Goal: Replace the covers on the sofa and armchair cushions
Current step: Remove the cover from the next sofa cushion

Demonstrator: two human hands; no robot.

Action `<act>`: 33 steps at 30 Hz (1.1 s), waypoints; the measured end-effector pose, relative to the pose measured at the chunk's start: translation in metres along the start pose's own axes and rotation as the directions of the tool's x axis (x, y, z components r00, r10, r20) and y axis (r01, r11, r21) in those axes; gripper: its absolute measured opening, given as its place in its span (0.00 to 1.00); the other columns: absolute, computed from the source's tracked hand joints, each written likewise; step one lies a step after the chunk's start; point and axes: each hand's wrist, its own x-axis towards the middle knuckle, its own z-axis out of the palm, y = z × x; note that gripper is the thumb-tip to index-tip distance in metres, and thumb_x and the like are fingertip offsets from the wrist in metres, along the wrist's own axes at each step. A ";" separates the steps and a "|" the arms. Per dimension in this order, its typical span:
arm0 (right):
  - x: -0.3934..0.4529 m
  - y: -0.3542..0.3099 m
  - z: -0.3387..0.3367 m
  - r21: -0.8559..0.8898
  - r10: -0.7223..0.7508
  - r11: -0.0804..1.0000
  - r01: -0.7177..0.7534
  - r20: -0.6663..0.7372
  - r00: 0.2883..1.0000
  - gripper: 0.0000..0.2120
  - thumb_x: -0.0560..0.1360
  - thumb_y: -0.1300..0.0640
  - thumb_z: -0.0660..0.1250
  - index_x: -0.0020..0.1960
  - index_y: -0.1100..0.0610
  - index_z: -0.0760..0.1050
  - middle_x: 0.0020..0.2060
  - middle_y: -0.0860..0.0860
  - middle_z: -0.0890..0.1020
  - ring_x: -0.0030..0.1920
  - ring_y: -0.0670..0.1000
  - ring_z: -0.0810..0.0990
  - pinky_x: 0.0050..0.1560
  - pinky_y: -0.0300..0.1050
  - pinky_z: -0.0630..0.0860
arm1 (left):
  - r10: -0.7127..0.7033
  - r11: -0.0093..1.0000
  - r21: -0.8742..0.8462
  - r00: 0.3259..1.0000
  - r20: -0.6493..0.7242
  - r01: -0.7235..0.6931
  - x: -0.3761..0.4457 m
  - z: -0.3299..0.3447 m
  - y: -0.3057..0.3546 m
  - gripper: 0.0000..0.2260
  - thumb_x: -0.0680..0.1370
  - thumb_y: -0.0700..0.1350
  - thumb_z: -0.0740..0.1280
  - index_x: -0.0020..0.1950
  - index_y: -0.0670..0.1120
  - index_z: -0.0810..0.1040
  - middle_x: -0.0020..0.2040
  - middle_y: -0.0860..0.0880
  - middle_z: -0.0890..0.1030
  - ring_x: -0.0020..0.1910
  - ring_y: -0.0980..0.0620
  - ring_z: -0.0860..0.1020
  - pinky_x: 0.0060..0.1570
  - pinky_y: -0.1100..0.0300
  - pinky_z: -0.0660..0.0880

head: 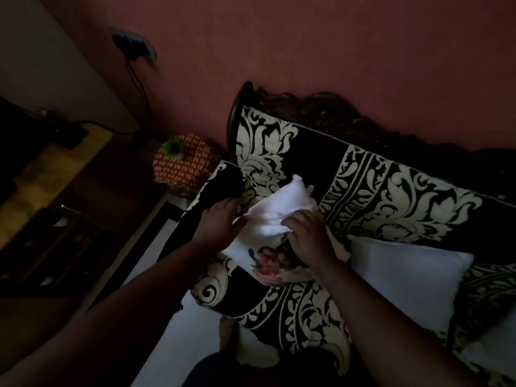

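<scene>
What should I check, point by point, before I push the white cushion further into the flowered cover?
1. Left hand holds its side of the cushion: cannot tell; it rests at the cushion's left edge, with the grip hidden in the dark.
2. Right hand grips the white cushion: ok; the fingers curl over the cushion.
3. Cushion is inside the flowered cover: not ok; most of the white cushion is outside.
4. Cover opening is wide and flat: cannot tell; the hands hide it.
5. Space on the sofa: ok; the patterned seat behind is free.
6. Next bare pillow is ready: ok; it lies to the right.
</scene>
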 end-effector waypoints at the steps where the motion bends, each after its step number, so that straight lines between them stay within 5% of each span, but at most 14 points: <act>1: 0.005 -0.013 -0.012 -0.011 -0.023 1.000 0.023 -0.038 0.999 0.10 0.73 0.60 0.61 0.49 0.53 0.79 0.44 0.50 0.78 0.50 0.58 0.79 0.61 0.61 0.71 | -0.018 1.000 -0.020 1.000 0.009 0.018 0.002 -0.008 -0.001 0.37 0.71 0.74 0.52 0.68 0.50 0.73 0.65 0.47 0.77 0.63 0.43 0.76 0.59 0.45 0.75; 4: 0.016 -0.049 -0.037 -0.041 -0.066 0.997 0.061 -0.153 0.986 0.10 0.73 0.61 0.60 0.49 0.51 0.76 0.45 0.51 0.78 0.53 0.58 0.80 0.63 0.66 0.69 | -0.088 0.991 -0.095 0.991 0.103 0.098 -0.002 -0.030 0.003 0.46 0.62 0.85 0.48 0.58 0.49 0.72 0.59 0.45 0.78 0.58 0.42 0.77 0.58 0.43 0.75; 7: 0.031 -0.079 -0.058 -0.049 -0.037 0.998 0.024 -0.276 0.960 0.10 0.73 0.63 0.59 0.46 0.53 0.77 0.46 0.52 0.80 0.57 0.57 0.79 0.59 0.64 0.71 | -0.022 0.942 -0.326 0.985 0.172 0.078 -0.014 -0.038 0.006 0.53 0.61 0.86 0.52 0.69 0.48 0.72 0.66 0.47 0.78 0.65 0.45 0.77 0.65 0.46 0.73; 9: 0.036 -0.097 -0.068 -0.066 -0.009 0.998 -0.014 -0.337 0.941 0.10 0.71 0.64 0.60 0.42 0.56 0.79 0.45 0.52 0.80 0.56 0.56 0.78 0.56 0.59 0.72 | 0.059 0.857 -0.513 0.978 0.199 0.052 -0.027 -0.044 0.005 0.43 0.68 0.79 0.61 0.72 0.50 0.73 0.68 0.49 0.78 0.67 0.49 0.76 0.68 0.53 0.72; 12: 0.034 -0.114 -0.072 -0.029 0.069 0.996 -0.085 -0.362 0.930 0.12 0.66 0.68 0.60 0.41 0.57 0.79 0.45 0.52 0.78 0.54 0.55 0.77 0.56 0.56 0.74 | 0.096 0.744 -0.668 0.987 0.132 0.017 -0.043 -0.044 0.009 0.28 0.73 0.68 0.67 0.62 0.49 0.82 0.59 0.49 0.83 0.60 0.50 0.80 0.61 0.56 0.76; 15: 0.033 -0.132 -0.068 0.204 0.447 0.894 -0.399 -0.359 0.819 0.18 0.67 0.73 0.61 0.48 0.55 0.80 0.51 0.51 0.75 0.56 0.53 0.75 0.60 0.56 0.75 | 0.138 0.597 -0.801 0.990 0.040 -0.051 -0.061 -0.046 0.020 0.19 0.74 0.61 0.69 0.55 0.48 0.84 0.54 0.53 0.85 0.56 0.53 0.83 0.60 0.53 0.78; 18: 0.040 -0.148 -0.073 0.534 0.726 0.665 -0.522 -0.297 0.620 0.16 0.73 0.55 0.62 0.60 0.51 0.75 0.59 0.50 0.74 0.60 0.51 0.75 0.65 0.57 0.74 | 0.148 0.517 -0.852 0.989 -0.004 -0.081 -0.072 -0.052 0.028 0.13 0.77 0.56 0.71 0.54 0.49 0.85 0.50 0.53 0.87 0.51 0.55 0.84 0.58 0.48 0.79; 20: 0.043 -0.158 -0.074 0.582 0.783 0.583 -0.567 -0.216 0.583 0.26 0.74 0.41 0.65 0.67 0.53 0.70 0.61 0.50 0.76 0.59 0.51 0.77 0.64 0.53 0.75 | 0.121 0.510 -0.856 0.992 -0.032 -0.089 -0.075 -0.058 0.030 0.10 0.78 0.55 0.70 0.54 0.52 0.85 0.49 0.54 0.87 0.50 0.56 0.84 0.57 0.47 0.80; 22: 0.041 -0.164 -0.067 0.466 0.798 0.573 -0.675 -0.128 0.589 0.34 0.74 0.37 0.69 0.71 0.56 0.67 0.63 0.51 0.76 0.61 0.52 0.76 0.63 0.50 0.75 | 0.122 0.499 -0.863 0.992 -0.024 -0.082 -0.077 -0.066 0.030 0.11 0.78 0.56 0.70 0.54 0.52 0.85 0.48 0.53 0.87 0.49 0.54 0.85 0.56 0.45 0.80; 25: 0.032 -0.158 -0.056 0.310 0.832 0.536 -0.785 -0.038 0.553 0.27 0.75 0.38 0.67 0.66 0.55 0.71 0.59 0.55 0.80 0.59 0.58 0.80 0.58 0.54 0.78 | 0.138 0.478 -0.874 0.990 -0.028 -0.091 -0.076 -0.076 0.032 0.09 0.77 0.53 0.72 0.52 0.50 0.86 0.47 0.50 0.87 0.49 0.50 0.85 0.54 0.42 0.81; 33: 0.030 -0.124 -0.096 -0.237 0.717 0.661 -0.712 -0.080 0.692 0.16 0.83 0.48 0.60 0.64 0.59 0.69 0.57 0.60 0.80 0.56 0.62 0.80 0.50 0.53 0.77 | 0.123 0.477 -0.859 0.982 -0.140 -0.183 -0.075 -0.095 0.029 0.06 0.77 0.45 0.74 0.52 0.44 0.85 0.47 0.47 0.87 0.49 0.48 0.85 0.53 0.47 0.82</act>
